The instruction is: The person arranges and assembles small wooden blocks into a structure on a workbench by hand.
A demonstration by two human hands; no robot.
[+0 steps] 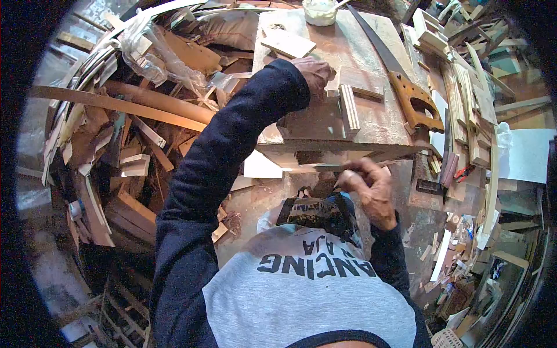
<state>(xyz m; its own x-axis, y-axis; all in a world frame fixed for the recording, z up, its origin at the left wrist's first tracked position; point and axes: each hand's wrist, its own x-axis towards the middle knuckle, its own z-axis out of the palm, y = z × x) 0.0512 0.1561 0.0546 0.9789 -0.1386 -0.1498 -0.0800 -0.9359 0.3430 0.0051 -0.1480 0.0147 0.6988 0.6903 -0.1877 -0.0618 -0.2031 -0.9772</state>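
Note:
My left hand (pixel 316 75) is over the worktable (pixel 380 130), its fingers curled and partly turned from view, so what they hold, if anything, is hidden. Just right of it stands a plywood strip (pixel 349 110) on edge, with another small wood piece (pixel 368 94) beside it. In front of the table's near edge is my right hand (pixel 374 191), fingers bent and thumb and forefinger close together; anything between them is too small to name. A handsaw (pixel 415 104) with a wooden handle lies along the table's right side.
A tub of pale paste (pixel 320 13) with a stick in it stands at the table's far edge. Near it lies a flat light board (pixel 288 43). Scrap wood (pixel 136 165) is heaped on the left. Wood strips (pixel 461 98) are stacked on the right.

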